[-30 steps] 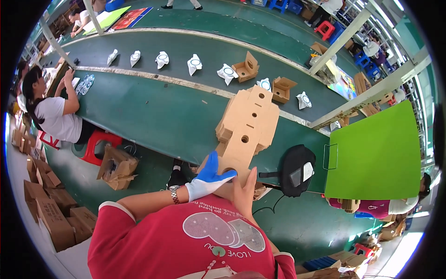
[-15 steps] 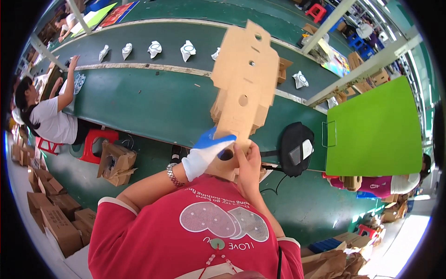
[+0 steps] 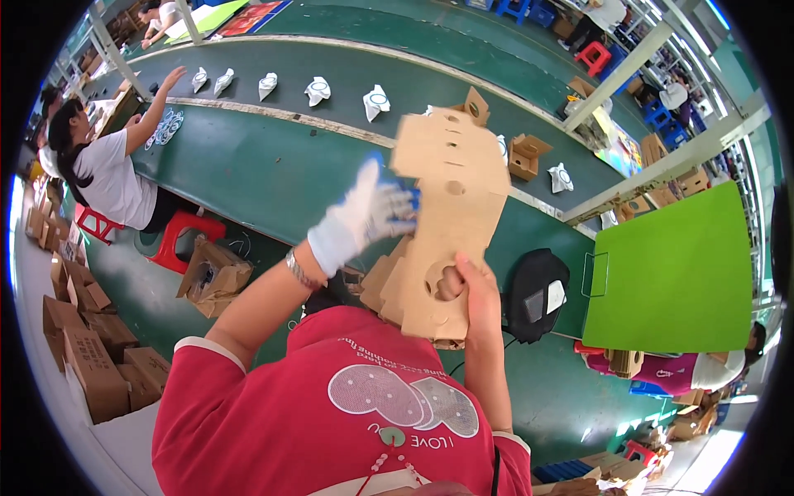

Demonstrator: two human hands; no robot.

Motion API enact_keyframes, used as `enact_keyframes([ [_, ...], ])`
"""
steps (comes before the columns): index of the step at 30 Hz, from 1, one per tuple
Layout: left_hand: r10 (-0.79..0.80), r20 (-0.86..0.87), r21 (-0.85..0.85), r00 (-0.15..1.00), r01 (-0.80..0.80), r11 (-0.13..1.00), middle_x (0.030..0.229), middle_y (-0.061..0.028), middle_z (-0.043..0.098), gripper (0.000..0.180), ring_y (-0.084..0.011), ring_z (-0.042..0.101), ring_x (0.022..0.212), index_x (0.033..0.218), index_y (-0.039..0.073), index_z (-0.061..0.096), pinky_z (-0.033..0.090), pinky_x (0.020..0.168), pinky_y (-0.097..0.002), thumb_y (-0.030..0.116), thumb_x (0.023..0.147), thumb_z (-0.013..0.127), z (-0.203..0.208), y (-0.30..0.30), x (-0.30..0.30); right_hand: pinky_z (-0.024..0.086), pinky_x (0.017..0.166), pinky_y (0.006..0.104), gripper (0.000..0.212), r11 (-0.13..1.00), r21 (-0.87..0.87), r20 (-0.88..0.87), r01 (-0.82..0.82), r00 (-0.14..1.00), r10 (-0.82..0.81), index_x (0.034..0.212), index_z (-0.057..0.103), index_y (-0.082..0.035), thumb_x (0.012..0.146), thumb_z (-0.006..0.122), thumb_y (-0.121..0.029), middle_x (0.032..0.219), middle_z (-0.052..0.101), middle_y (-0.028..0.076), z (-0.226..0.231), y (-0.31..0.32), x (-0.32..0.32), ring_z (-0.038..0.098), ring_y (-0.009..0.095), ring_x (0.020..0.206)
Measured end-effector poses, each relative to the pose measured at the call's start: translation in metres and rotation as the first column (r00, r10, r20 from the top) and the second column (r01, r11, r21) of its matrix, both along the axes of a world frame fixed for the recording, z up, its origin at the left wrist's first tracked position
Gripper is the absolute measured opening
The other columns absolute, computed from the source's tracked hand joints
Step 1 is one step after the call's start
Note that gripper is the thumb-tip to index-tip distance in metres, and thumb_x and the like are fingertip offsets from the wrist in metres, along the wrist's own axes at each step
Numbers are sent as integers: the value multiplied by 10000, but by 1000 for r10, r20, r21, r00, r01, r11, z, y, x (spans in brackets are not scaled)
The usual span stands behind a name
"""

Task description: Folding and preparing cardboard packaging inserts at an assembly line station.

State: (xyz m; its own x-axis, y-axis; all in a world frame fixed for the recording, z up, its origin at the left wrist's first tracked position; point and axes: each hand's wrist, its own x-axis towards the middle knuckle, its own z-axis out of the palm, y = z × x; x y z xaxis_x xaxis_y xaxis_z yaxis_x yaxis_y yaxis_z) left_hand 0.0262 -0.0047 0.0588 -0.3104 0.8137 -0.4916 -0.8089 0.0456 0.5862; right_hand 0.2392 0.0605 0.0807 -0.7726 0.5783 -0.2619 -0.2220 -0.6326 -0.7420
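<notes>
1. A bare right hand [image 3: 478,291] is gripping a die-cut cardboard blank [image 3: 459,217] at its right edge, beside the large hole.
2. A gloved left hand [image 3: 362,217] is hanging, fingers spread, grasping nothing visible, near the blank's left edge; contact is escaping certainty.
3. The blank is spanning the view between red T-shirt [image 3: 265,405] and green worktable [image 3: 256,149].
4. Supporting both edges is likely preventing stray creases.

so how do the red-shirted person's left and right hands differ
The left hand wears a white-and-blue glove; the right hand is bare. The left hand is open, fingers spread beside the cardboard; the right hand grips its right edge. Both are close to the cardboard.
</notes>
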Motion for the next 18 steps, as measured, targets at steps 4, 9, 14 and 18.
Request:
enact_keyframes([
  [4, 229, -132, 432, 965, -152, 889, 1244, -138, 622, 386, -219, 628, 1117, 1277, -3, 547, 517, 961, -360, 273, 1010, 505, 17, -9, -30, 394, 567, 283, 325, 916, 63, 167, -397, 909, 382, 863, 506, -82, 1034, 471, -356, 628, 446, -2, 4, -21, -20, 462, 124, 597],
  [9, 204, 59, 261, 977, -212, 942, 1083, -131, 695, 262, -235, 680, 979, 1114, -19, 655, 559, 879, -367, 140, 906, 653, -3, -28, -47, 358, 1077, 376, 871, 787, 77, -286, -613, 742, 606, 1501, 286, 22, 970, 368, -664, 1547, 350, 149, -17, 17, -29, 377, 261, 1397],
  [14, -104, -373, 145, 922, 169, 975, 1128, -119, 660, 312, -177, 650, 984, 1187, -4, 613, 535, 889, -350, 80, 888, 638, -44, -33, -13, 384, 1104, 471, 807, 991, -133, -247, -3, 968, -30, 1495, 319, -67, 960, 371, -668, 1491, 429, 122, -64, 75, -46, 453, 330, 1333],
  [18, -125, -527, 54, 841, 180, 982, 1288, -124, 593, 630, -210, 622, 1075, 1429, 0, 399, 548, 851, -333, 203, 900, 673, -29, -48, 40, 534, 905, 412, 641, 998, -30, 261, 55, 964, -45, 1453, 376, -33, 853, 594, -92, 1250, 599, 168, -106, 91, -25, 617, 320, 1095],
])
